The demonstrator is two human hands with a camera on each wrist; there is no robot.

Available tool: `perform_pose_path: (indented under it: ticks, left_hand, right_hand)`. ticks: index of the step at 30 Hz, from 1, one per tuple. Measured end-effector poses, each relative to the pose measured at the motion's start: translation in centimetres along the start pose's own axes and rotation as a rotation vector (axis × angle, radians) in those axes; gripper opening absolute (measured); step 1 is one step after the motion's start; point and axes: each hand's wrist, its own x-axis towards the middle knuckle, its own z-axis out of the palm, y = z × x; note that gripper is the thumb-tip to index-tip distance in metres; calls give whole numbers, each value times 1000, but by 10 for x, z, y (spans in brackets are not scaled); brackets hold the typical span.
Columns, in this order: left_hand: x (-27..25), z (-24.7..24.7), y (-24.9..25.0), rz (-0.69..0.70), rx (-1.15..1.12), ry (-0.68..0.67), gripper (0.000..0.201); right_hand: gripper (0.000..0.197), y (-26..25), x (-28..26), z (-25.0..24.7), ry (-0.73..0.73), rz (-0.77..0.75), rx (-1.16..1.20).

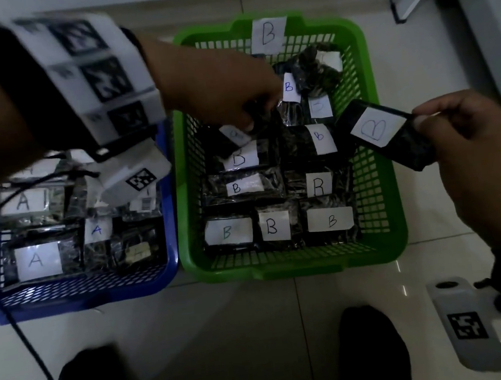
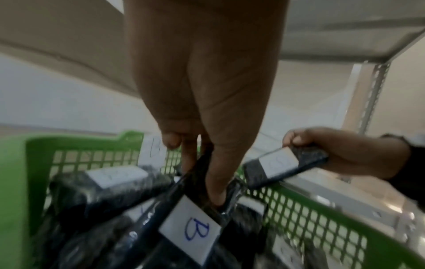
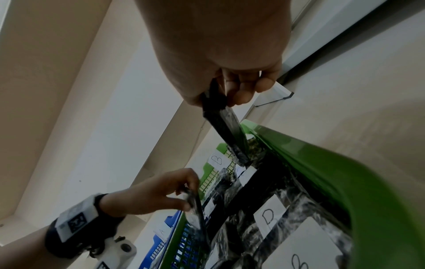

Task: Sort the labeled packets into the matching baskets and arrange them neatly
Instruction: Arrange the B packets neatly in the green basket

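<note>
The right hand (image 1: 463,147) pinched a dark B-labelled packet (image 1: 385,135) by one end, holding it tilted above the right rim of the green basket (image 1: 365,67). The left hand (image 1: 219,86) pinched another B packet (image 2: 190,231) inside that basket, above rows of B packets. The blue basket (image 1: 170,257), touching its left side, held A packets.

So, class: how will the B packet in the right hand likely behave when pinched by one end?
Held by one end, the B packet juts out without sagging, so probably fairly stiff. The right hand uses only fingertips: likely light. Its glossy wrap may be slippery.
</note>
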Motion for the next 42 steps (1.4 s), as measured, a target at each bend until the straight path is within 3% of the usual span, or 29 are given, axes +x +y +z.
perform_pose_path:
  ticks: [4,11,16,21,24,31,34,37,39,42]
  left_hand:
    - [-27,-12,-14,-154,-294,124,49]
    - [-38,35,-16,-325,-352,232,16]
    - [-35,39,-12,-382,-378,370,20]
    - [-30,37,-17,-401,-466,349,21]
    - [-30,34,-22,-374,-500,338,19]
    - [-28,48,-20,-234,-440,170,27]
    - [-29,62,-18,-169,-256,198,34]
    - [-29,72,-17,-15,116,208,39]
    - [-29,72,-14,30,155,153,41]
    - [-25,69,-8,-3,108,-24,43]
  right_hand:
    - [7,1,0,1,20,-3,7]
    - [7,-1,-1,4,22,-3,8]
    - [9,-1,-2,5,15,-5,-8]
    - [16,0,-1,6,23,0,-11]
    - [16,-1,-2,6,31,9,-22]
    - [9,4,-2,7,-5,18,-49]
    - [9,6,-1,8,-41,49,-10]
    - [14,5,1,8,-93,86,43]
    - [20,3,3,6,-178,121,65]
    - [37,4,4,-1,-418,224,135]
